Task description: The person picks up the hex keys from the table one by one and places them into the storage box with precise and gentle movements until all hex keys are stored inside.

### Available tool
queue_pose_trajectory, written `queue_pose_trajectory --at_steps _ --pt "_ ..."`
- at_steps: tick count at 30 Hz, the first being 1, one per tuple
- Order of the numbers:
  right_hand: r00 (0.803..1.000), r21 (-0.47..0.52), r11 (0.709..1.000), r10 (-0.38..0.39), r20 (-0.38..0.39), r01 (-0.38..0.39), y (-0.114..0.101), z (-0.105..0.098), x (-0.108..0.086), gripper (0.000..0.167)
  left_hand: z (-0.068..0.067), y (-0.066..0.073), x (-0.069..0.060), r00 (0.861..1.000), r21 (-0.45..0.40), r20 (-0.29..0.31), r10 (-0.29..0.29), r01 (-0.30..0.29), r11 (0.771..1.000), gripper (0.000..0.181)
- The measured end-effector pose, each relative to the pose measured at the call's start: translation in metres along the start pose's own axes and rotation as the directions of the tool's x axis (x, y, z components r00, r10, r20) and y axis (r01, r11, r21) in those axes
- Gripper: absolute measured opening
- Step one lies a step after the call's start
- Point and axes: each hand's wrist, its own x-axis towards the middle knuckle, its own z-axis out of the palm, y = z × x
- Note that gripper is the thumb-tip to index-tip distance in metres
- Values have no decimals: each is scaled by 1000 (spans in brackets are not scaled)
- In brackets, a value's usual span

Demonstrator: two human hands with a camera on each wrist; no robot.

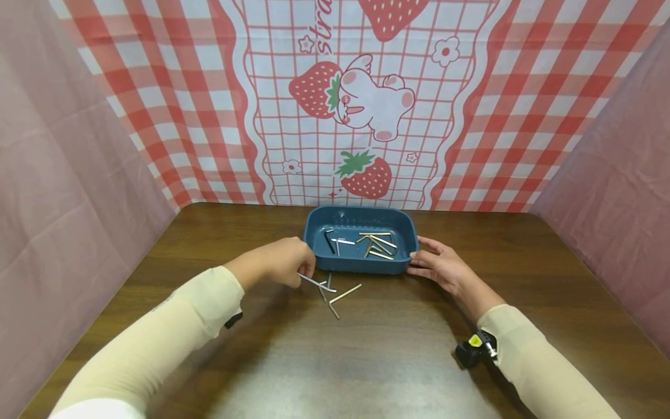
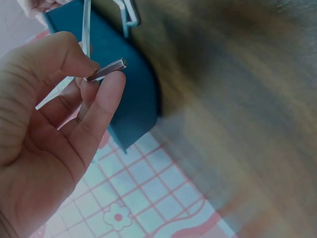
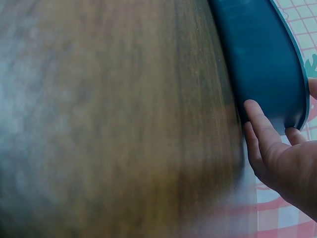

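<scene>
My left hand [image 1: 288,262] is at the front left corner of a blue plastic bin [image 1: 361,266], pinching a silver hex key [image 2: 106,69] between thumb and fingertips. Its long arm slants out to the right, above the table. Just under it lie several loose hex keys, among them a gold one [image 1: 345,294]; the silver ones partly overlap in view. Inside the bin, gold hex keys [image 1: 381,244] lie to the right, silver and black ones [image 1: 330,241] to the left. With fingers spread and fairly straight, my right hand [image 1: 442,267] touches the bin's right end.
The brown wooden table [image 1: 335,361] runs forward to a strawberry-patterned checked cloth [image 1: 366,116] right behind the bin. Pink curtains [image 1: 78,174] hang on both sides. A small black device [image 1: 471,349] is strapped to the right wrist.
</scene>
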Motion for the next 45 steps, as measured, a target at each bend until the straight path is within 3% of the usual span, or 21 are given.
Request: queue_pose_trajectory --at_steps 13,22,25,32,45 --pt "1000 14 1000 -3 11 3 1 -1 1 70 -33 7 9 1000 14 -19 -7 7 1000 23" --pt "1000 18 1000 -7 6 7 0 0 0 70 -59 12 24 999 68 -26 32 -31 997 20" --pt "1000 15 1000 -7 3 7 0 0 0 70 -65 13 30 1000 76 -20 15 -13 997 19" --pt "1000 19 1000 -2 9 2 -1 1 -1 71 -71 15 43 997 100 16 -78 76 992 17" --pt "1000 18 1000 1 12 -1 -1 -1 0 71 -63 6 83 983 238 75 -169 147 960 15"
